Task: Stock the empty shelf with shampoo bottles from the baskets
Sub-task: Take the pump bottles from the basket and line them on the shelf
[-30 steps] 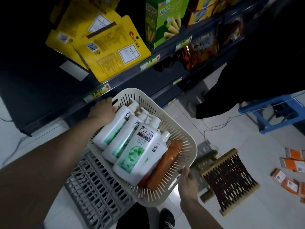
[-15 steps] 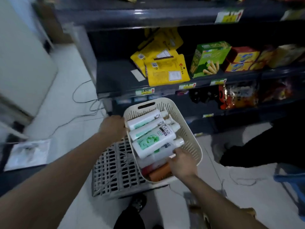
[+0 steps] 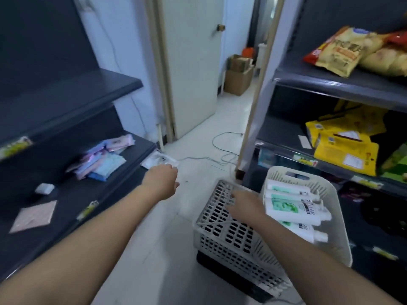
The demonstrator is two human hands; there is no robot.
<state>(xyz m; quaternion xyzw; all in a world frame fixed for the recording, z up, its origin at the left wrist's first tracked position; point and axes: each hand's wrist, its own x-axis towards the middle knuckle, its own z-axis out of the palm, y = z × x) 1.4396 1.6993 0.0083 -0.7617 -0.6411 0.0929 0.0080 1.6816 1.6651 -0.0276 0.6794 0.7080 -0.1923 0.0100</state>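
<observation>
Head view: your right hand [image 3: 246, 208] hovers with loose, spread fingers, holding nothing, over the grey crate [image 3: 220, 234], just beside the white basket [image 3: 338, 227] where the shampoo bottles [image 3: 293, 209] lie. Your left hand [image 3: 161, 179] is stretched out beside the dark left shelf [image 3: 66, 205]; its fingers are hidden, so you cannot tell its grip

Left hand [image 3: 161, 179] fingers hidden behind knuckles; right hand [image 3: 245, 206] fingers motion-blurred.

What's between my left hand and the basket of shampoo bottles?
In the head view: bare floor, then the grey crate with your right hand over it.
</observation>
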